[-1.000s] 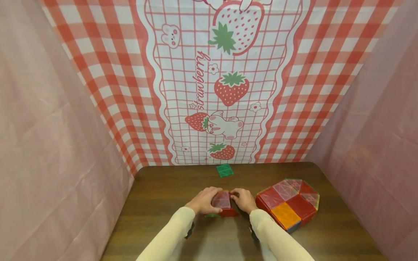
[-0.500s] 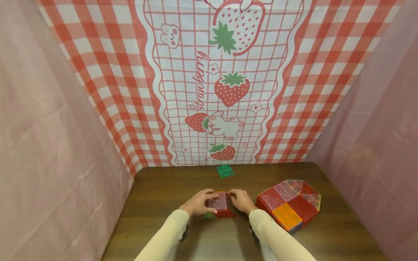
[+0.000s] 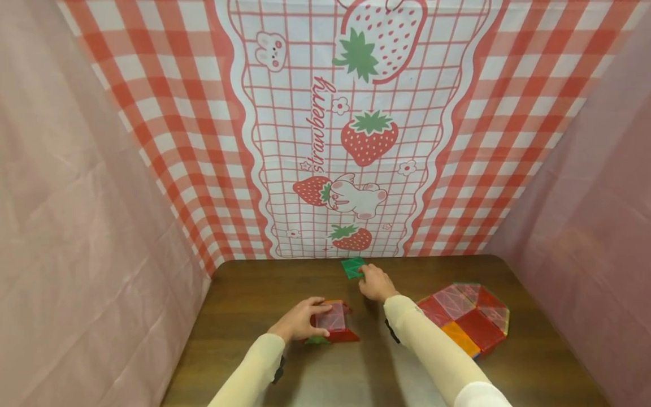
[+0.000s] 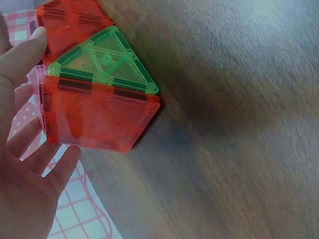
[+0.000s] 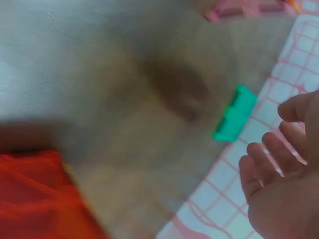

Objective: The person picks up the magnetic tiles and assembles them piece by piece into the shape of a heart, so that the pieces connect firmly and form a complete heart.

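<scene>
A small block built of magnetic tiles [image 3: 337, 317], with a pink top and sloping red sides, stands on the table in the head view. My left hand [image 3: 300, 320] grips it from the left, thumb along its near edge and fingers over the far one. The left wrist view shows a green triangular tile [image 4: 104, 57] between red tiles [image 4: 94, 112] on the block's side. Further back lies a flat green square magnetic tile [image 3: 352, 268]. My right hand [image 3: 376, 282] reaches out at its right corner, fingers loosely bent and apart in the right wrist view.
A larger flat-topped magnetic tile structure [image 3: 483, 327], in red, pink and orange, stands at the right, partly behind the right sleeve [image 3: 432, 345]. A checked strawberry cloth [image 3: 373, 138] hangs at the table's [image 3: 244, 288] back edge. Pink curtains [image 3: 102, 226] flank both sides.
My right hand has left the small block and moved back to the green square tile. The left hand has shifted the small block a little to the left.
</scene>
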`<act>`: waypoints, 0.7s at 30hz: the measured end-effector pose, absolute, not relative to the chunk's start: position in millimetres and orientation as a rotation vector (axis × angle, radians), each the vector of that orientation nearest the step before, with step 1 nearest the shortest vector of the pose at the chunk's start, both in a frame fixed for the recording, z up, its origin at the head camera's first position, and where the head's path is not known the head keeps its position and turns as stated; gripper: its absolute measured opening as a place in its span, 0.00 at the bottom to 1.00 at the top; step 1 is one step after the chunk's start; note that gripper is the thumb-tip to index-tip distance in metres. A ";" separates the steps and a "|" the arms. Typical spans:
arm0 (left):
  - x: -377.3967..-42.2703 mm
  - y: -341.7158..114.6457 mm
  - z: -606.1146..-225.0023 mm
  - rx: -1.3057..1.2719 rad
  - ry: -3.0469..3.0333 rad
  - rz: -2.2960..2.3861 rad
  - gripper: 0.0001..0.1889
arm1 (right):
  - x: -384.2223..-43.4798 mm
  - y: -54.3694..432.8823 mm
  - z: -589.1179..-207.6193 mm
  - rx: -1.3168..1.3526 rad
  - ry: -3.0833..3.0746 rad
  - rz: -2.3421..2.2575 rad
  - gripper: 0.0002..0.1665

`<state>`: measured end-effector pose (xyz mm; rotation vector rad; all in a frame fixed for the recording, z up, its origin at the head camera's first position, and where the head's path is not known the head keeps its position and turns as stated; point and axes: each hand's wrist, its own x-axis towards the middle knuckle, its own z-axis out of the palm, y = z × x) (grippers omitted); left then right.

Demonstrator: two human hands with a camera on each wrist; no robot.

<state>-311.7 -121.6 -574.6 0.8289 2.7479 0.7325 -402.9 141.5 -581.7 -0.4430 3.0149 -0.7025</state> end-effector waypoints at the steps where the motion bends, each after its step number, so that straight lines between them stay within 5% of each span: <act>1: -311.5 -123.3 -574.6 0.823 2.753 0.734 0.36 | -407.5 139.8 -578.1 -0.422 3.008 -0.681 0.24; 11: -308.6 -136.2 -578.4 0.792 2.777 0.741 0.35 | -424.5 118.0 -580.8 -0.365 2.859 -0.373 0.40; 21: -310.4 -143.4 -580.4 0.803 2.798 0.764 0.34 | -427.1 101.5 -605.4 -0.334 2.758 -0.376 0.41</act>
